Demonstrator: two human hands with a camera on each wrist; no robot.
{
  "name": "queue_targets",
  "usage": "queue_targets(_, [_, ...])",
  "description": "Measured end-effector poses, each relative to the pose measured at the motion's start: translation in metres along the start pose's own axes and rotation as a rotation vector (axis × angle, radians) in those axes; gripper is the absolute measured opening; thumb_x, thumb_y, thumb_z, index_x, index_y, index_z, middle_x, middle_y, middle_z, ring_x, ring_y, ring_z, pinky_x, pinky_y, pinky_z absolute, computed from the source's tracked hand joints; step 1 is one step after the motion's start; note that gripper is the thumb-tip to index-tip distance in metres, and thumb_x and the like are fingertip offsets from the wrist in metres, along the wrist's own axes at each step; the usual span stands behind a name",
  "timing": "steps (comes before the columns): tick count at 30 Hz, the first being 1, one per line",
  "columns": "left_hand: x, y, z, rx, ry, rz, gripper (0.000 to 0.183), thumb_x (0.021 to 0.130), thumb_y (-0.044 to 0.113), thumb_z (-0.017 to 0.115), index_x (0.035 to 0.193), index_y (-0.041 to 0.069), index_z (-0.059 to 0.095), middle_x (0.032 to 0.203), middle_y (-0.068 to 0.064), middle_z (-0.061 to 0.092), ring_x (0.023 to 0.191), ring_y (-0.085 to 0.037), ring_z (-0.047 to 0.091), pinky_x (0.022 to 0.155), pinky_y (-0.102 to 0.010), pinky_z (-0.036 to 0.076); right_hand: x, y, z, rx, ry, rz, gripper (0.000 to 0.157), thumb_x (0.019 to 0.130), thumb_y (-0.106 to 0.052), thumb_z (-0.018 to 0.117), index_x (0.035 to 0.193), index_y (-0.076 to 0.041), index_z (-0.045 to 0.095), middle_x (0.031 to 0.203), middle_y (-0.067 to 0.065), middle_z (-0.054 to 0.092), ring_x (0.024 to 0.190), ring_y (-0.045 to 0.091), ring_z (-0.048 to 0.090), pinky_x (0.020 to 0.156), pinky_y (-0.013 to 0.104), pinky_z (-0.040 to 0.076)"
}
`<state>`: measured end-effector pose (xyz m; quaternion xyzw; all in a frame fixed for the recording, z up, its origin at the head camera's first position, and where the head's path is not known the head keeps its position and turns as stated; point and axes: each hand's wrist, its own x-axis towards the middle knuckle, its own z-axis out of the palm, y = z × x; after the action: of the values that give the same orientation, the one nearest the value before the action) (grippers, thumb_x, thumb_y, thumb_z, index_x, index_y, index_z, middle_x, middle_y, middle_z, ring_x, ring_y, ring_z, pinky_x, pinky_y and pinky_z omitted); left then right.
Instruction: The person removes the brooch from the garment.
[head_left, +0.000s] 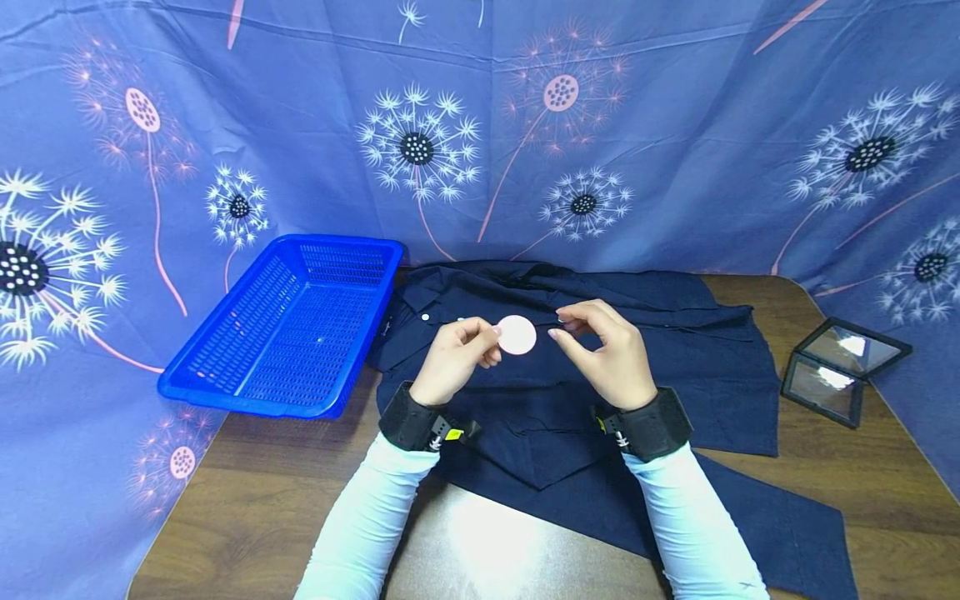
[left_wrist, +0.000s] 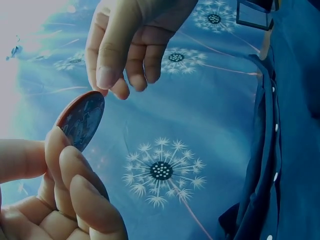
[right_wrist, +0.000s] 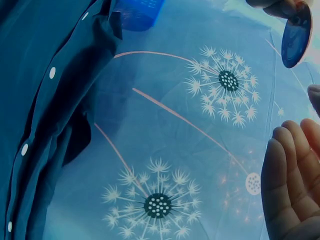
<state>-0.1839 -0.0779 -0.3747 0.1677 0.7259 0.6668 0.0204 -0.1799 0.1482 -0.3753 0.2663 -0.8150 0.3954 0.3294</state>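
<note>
My left hand [head_left: 459, 354] pinches a small round flat disc [head_left: 517, 335] between thumb and fingers at its left edge. The disc looks pale pink from above, while the left wrist view shows a dark, shiny, patterned face with a reddish rim. My right hand [head_left: 611, 350] hovers just right of it, thumb and index finger apart with nothing between them. Under both hands lies a dark navy shirt [head_left: 555, 417] with white buttons, spread across the table.
A blue perforated plastic basket [head_left: 345, 392] stands left of the shirt. On the right, a black-framed folding mirror [head_left: 825, 371] lies opened on the wooden table [head_left: 277, 492]. Blue dandelion-print cloth [head_left: 480, 208] hangs behind and along the sides.
</note>
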Motion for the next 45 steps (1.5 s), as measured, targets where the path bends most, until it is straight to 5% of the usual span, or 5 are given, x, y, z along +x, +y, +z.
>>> queue_targets(11, [-0.002, 0.005, -0.005, -0.034, 0.022, -0.011, 0.024, 0.099, 0.009, 0.052, 0.088, -0.011, 0.060, 0.064, 0.006, 0.058, 0.064, -0.008, 0.058, 0.063, -0.021, 0.051, -0.002, -0.002, 0.008, -0.064, -0.027, -0.135, 0.044, 0.074, -0.003, 0.083, 0.115, -0.006, 0.070, 0.114, 0.012, 0.071, 0.107, 0.027, 0.066, 0.092, 0.041, 0.051])
queue_targets(24, [-0.002, 0.002, -0.002, -0.060, -0.010, -0.026, 0.025, 0.099, 0.009, 0.051, 0.088, -0.011, 0.061, 0.063, 0.007, 0.059, 0.063, -0.007, 0.058, 0.062, -0.021, 0.050, -0.004, -0.007, 0.017, -0.042, -0.046, -0.251, 0.043, 0.071, 0.004, 0.083, 0.111, -0.005, 0.071, 0.115, 0.012, 0.071, 0.104, 0.028, 0.068, 0.088, 0.042, 0.054])
queue_targets(35, [-0.001, 0.001, -0.001, -0.107, -0.015, -0.028, 0.026, 0.098, 0.009, 0.049, 0.086, -0.012, 0.059, 0.062, 0.008, 0.059, 0.061, -0.006, 0.058, 0.060, -0.020, 0.050, -0.004, -0.009, 0.020, -0.013, -0.042, -0.274, 0.031, 0.071, 0.007, 0.080, 0.099, -0.004, 0.073, 0.107, 0.013, 0.073, 0.099, 0.029, 0.069, 0.096, 0.027, 0.051])
queue_targets(45, [0.001, -0.001, -0.002, -0.114, -0.038, -0.056, 0.029, 0.101, 0.013, 0.048, 0.089, -0.010, 0.060, 0.064, 0.007, 0.059, 0.062, -0.005, 0.058, 0.061, -0.020, 0.050, -0.004, -0.009, 0.023, -0.005, -0.014, -0.313, 0.028, 0.071, 0.009, 0.079, 0.096, -0.003, 0.074, 0.099, 0.012, 0.074, 0.091, 0.028, 0.070, 0.092, 0.037, 0.054])
